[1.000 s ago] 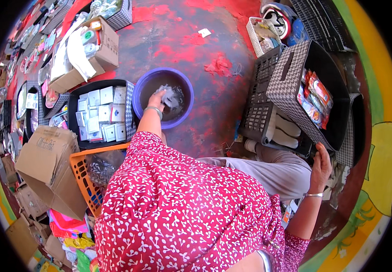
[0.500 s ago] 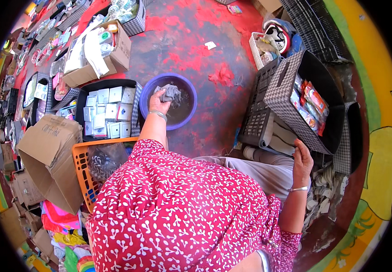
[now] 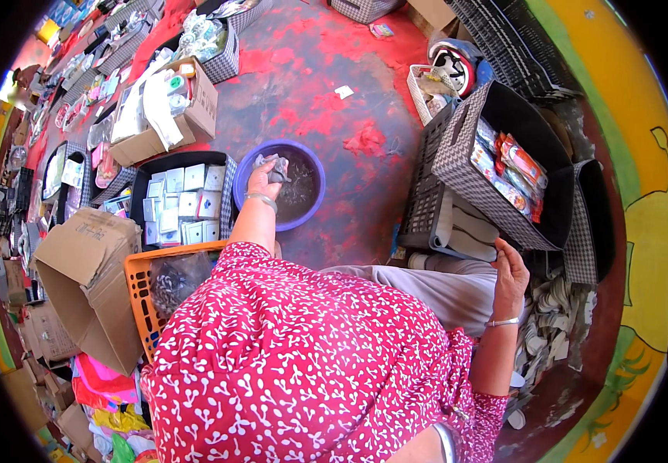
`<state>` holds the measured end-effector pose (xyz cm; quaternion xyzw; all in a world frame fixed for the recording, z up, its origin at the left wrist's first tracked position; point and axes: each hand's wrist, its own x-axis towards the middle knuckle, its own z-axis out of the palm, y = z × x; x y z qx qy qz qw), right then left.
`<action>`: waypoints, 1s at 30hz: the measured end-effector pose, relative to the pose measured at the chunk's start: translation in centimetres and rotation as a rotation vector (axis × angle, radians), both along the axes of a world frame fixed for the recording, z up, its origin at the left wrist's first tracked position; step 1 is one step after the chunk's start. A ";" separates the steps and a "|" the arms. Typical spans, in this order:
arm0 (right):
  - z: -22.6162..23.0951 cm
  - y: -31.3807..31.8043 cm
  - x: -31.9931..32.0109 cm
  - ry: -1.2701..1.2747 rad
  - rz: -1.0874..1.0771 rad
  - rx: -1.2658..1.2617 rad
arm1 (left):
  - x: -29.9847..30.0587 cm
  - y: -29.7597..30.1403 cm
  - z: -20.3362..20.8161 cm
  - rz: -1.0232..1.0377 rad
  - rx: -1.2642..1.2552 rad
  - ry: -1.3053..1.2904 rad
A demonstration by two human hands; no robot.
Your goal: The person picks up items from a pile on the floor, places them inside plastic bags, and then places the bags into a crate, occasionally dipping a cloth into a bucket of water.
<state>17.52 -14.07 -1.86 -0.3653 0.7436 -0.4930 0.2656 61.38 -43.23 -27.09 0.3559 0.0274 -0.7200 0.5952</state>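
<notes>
A crumpled grey cloth (image 3: 279, 171) is gripped in my left hand (image 3: 260, 184), over the far left part of a round purple basin (image 3: 319, 202). Murky water (image 3: 301, 194) shows in the basin beside the cloth. My right hand (image 3: 511, 276) is raised on the right, with its fingers loosely bent and a little apart, and nothing visible in it. Nearest to that hand is the lower edge of a tilted checked basket (image 3: 457, 147) with a black inside, holding colourful plastic packets (image 3: 520, 171).
Left of the purple basin stands a black-lined bin (image 3: 232, 166) of small white boxes. An orange crate (image 3: 138, 287) and an open cardboard carton (image 3: 91, 270) sit nearer on the left. A dark slatted crate (image 3: 420, 185) props the tilted basket. Red-stained floor (image 3: 349, 201) lies between.
My left hand has drawn the cloth slightly left and away within the basin, and the cloth looks more bunched. The whole view has shifted a little. My right hand stays near the basket.
</notes>
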 end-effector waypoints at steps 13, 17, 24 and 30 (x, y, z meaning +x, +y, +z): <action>1.2 1.4 0.1 -0.116 -0.001 -0.079 | -2.6 0.5 13.0 -0.039 0.108 -0.484; 0.9 1.8 -0.3 -0.116 0.019 -0.102 | -3.7 0.8 13.8 0.050 0.156 -0.530; 1.6 2.1 -0.1 -0.091 -0.002 -0.081 | -3.7 0.1 11.4 -0.087 0.095 -0.576; 1.1 2.3 -0.2 -0.089 -0.028 -0.062 | -1.9 -0.6 8.4 -0.146 0.098 -0.752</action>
